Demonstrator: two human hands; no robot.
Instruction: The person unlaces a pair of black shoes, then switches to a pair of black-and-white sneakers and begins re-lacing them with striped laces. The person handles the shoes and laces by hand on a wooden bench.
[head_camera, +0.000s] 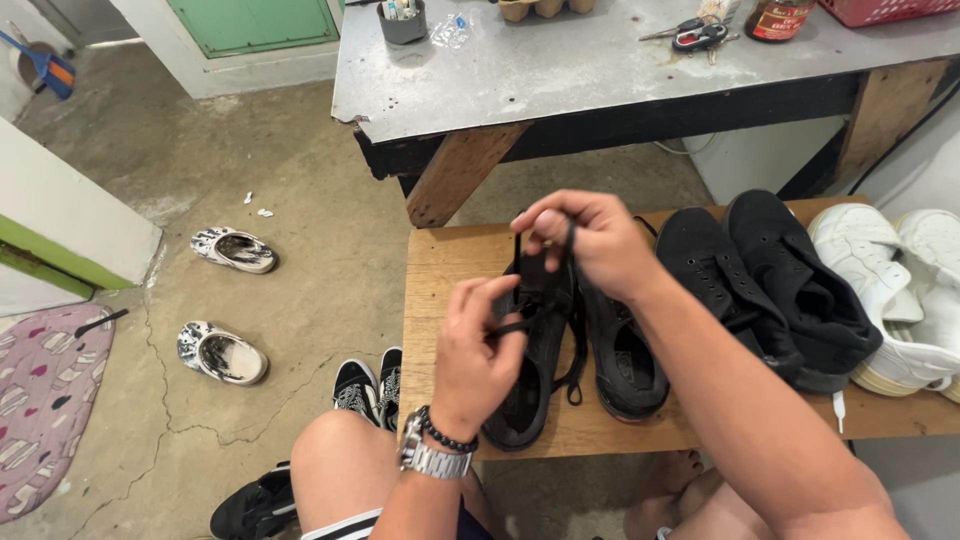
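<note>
A black low shoe (535, 385) lies on a low wooden bench (440, 265) in front of me, its mate (625, 365) right beside it. My left hand (478, 350) pinches a black lace (572, 375) just above the shoe's tongue. My right hand (590, 240) is raised higher and pulls another stretch of the same lace upward between thumb and fingers. A watch and a bead bracelet sit on my left wrist.
Two black high-top shoes (770, 285) and a white pair (900, 290) lie at the bench's right end. Behind stands a grey-topped table (560, 70) with keys, a cup and a bottle. Patterned clogs (225, 350) and checkered slip-ons (370, 390) lie on the concrete floor.
</note>
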